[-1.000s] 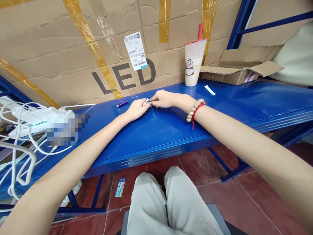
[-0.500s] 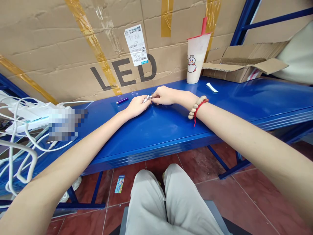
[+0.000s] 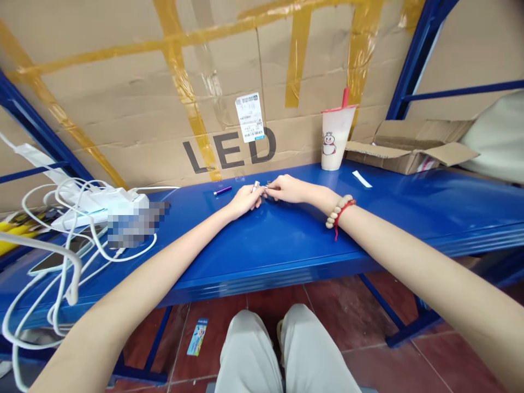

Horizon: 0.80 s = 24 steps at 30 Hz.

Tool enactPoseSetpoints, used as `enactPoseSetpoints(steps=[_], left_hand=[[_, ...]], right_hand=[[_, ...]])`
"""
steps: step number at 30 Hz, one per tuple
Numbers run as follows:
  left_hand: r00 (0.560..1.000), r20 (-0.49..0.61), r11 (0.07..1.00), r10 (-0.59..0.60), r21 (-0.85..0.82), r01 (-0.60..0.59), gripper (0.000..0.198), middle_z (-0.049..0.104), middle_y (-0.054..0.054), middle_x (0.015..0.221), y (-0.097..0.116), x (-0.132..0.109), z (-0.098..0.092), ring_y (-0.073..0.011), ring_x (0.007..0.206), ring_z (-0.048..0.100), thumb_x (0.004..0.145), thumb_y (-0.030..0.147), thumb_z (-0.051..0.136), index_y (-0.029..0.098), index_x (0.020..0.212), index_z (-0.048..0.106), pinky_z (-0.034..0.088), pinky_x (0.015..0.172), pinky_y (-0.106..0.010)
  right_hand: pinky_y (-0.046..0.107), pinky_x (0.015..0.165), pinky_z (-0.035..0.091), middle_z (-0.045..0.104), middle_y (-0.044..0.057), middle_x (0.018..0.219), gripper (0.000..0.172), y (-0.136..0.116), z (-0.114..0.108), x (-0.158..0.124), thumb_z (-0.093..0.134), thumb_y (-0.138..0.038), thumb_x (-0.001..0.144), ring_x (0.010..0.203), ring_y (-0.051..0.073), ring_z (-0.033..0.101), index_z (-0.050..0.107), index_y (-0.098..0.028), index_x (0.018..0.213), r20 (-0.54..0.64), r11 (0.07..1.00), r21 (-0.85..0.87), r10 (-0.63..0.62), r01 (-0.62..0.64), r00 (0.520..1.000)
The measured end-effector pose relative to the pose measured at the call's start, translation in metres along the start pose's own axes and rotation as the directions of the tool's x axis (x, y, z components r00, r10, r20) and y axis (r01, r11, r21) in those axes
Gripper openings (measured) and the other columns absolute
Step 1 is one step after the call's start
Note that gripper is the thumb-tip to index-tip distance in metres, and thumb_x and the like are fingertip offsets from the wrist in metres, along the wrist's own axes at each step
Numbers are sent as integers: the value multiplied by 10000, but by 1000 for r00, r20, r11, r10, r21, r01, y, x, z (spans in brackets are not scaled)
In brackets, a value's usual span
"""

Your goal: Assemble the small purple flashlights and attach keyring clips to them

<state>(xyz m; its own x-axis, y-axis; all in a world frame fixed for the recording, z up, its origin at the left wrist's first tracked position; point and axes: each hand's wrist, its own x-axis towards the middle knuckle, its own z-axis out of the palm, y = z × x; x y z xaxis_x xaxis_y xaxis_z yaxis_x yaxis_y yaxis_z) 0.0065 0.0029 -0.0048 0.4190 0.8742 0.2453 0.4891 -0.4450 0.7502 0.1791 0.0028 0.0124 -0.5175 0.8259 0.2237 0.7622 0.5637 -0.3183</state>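
Head view: my left hand (image 3: 244,202) is holding a silver piece (image 3: 256,186); my right hand (image 3: 289,188), fingers bunched, is resting at its three o'clock (gripping? I can't tell).

You can pass over bare blue tabletop (image 3: 262,245) between your forearms (image 3: 184,254); ahead, the LED-marked carton (image 3: 235,73) blocks you, a purple tube (image 3: 222,190) lies near your left hand (image 3: 245,201), a lidded drink cup (image 3: 338,136) stands beyond your right hand (image 3: 290,189), and white cables (image 3: 75,273) crowd the far left
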Motion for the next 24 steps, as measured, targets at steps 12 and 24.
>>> enactPoseSetpoints(steps=[12, 24], left_hand=[[1000, -17, 1000, -23, -1, 23, 398, 463, 54, 422, 6, -5, -2, -78, 374, 375, 911, 399, 366, 179, 586, 431, 347, 512, -224], [1000, 14, 998, 6, 61, -7, 383, 493, 27, 470, 3, -4, -3, -88, 405, 392, 880, 326, 344, 184, 533, 423, 348, 522, -231]], right_hand=[[218, 552, 314, 653, 36, 698, 334, -12, 0, -6, 434, -327, 908, 569, 94, 497, 633, -136, 718, -23, 1000, 16, -5, 6, 1000], [225, 537, 278, 610, 10, 668, 285, -21, -2, -10, 442, -276, 898, 538, 81, 444, 606, -137, 710, 10, 999, -34, 16, -16, 1000]])
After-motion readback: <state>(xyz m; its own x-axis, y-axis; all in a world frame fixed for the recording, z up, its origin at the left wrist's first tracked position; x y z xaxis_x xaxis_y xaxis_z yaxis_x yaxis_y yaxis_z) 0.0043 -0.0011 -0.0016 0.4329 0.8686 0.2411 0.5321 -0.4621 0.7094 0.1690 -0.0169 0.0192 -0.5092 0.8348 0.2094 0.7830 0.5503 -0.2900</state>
